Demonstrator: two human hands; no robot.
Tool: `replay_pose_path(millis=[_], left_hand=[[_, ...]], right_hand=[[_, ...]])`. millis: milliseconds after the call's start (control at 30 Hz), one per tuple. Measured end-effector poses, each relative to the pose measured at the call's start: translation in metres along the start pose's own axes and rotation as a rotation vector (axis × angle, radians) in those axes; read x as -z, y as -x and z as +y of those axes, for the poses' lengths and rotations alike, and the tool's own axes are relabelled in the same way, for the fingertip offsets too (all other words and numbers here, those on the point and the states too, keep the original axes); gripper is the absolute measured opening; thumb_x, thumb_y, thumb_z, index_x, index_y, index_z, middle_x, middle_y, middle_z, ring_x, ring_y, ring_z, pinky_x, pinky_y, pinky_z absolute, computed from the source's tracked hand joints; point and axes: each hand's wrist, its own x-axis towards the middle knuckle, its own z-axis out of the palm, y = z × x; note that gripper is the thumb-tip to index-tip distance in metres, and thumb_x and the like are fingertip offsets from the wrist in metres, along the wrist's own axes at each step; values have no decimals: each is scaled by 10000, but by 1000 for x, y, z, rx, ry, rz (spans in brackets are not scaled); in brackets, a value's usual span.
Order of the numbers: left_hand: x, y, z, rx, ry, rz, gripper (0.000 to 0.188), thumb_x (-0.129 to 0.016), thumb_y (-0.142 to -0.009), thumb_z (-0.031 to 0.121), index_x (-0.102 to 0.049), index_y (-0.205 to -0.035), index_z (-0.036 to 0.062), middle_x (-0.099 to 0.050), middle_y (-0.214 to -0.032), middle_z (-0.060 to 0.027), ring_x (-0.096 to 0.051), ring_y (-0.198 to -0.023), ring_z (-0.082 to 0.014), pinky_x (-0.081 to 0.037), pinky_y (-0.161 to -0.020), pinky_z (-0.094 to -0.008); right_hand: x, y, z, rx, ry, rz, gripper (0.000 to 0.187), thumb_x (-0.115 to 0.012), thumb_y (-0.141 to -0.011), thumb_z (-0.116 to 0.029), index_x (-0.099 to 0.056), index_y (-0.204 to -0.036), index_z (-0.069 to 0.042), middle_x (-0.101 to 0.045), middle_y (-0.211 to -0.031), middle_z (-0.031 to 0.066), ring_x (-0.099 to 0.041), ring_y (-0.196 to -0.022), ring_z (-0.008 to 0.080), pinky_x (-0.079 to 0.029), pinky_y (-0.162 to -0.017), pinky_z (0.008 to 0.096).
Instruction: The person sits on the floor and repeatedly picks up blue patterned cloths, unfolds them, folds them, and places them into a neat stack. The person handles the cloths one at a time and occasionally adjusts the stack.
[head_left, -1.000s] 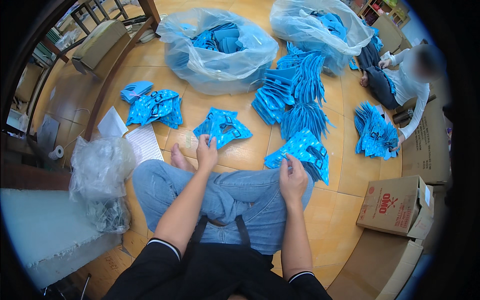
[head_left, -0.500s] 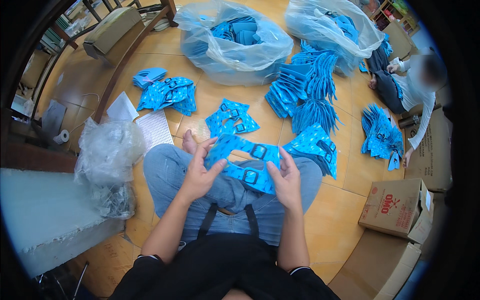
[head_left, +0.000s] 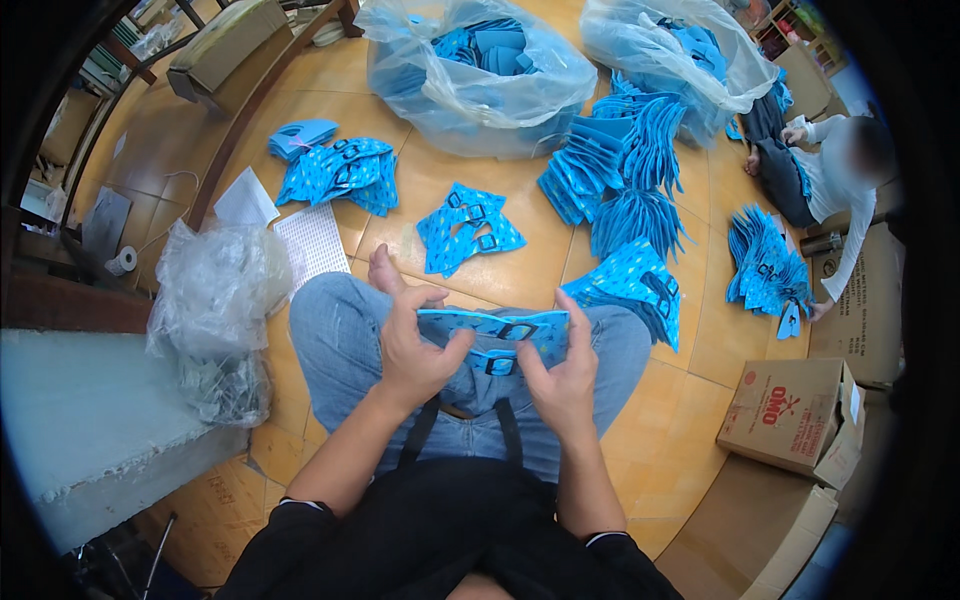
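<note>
Above my lap, a blue patterned fabric piece with black buckles (head_left: 492,327) stretches between my two hands, tilted so that I see it nearly edge-on. My left hand (head_left: 418,345) grips its left end, thumb on the near face. The right end is pinched in my right hand (head_left: 560,372), whose thumb presses near a buckle. On the floor just beyond lies a small pile of matching buckled pieces (head_left: 468,232). Another patterned stack (head_left: 630,290) fans out by my right knee, and a third (head_left: 342,172) is at the far left.
Plain blue pieces (head_left: 625,165) stand in bunches beyond my right knee. Two clear plastic bags (head_left: 430,105) hold more at the back. Crumpled clear plastic (head_left: 215,290) and paper sheets (head_left: 312,245) lie left. Cardboard boxes (head_left: 785,415) and a seated person (head_left: 825,175) are right.
The held piece has tipped from facing me to nearly edge-on. My thumbs have shifted along it, and the whole view has moved slightly.
</note>
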Motion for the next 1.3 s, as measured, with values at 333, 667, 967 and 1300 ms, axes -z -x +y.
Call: replay_pose_path(millis=[333,667,967,1300], left_hand=[[2,-1,7,96,67,39,627,-729,-660,68,-457,-1224,51,-518,-1201,-302,-444,-1226,-358,-371,-993,-413],[11,-13,16,-18,-129,-28,747,-643,-695,-16,-363,-1387,25,-568,-921,-53,-543,-752,-100,-471,-696,-255],[15,-18,19,16,-114,-76,719,-692,-699,80,-425,-1368,76,-511,-1283,-280,-137,-1412,-470,-129,-1141,-496],[14,-21,27,75,-64,-80,643,-697,-696,66,-479,-1301,57,-587,-1127,-232,-369,-1312,-447,-291,-1078,-457]], right_hand=[[16,-3,-10,251,67,-132,604,-763,-708,-14,-500,-1250,31,-592,-1085,161,-599,-963,221,-474,-847,328],[12,3,-11,-40,-343,-180,525,-749,-783,-47,-525,-1247,51,-644,-1114,135,-616,-971,128,-493,-843,271],[19,4,-4,-67,-244,-226,491,-711,-795,27,-513,-1240,89,-627,-1101,139,-591,-1011,161,-465,-883,291],[16,3,-1,-14,-134,-159,430,-722,-807,-34,-564,-1194,69,-658,-1047,135,-585,-856,125,-472,-742,251]])
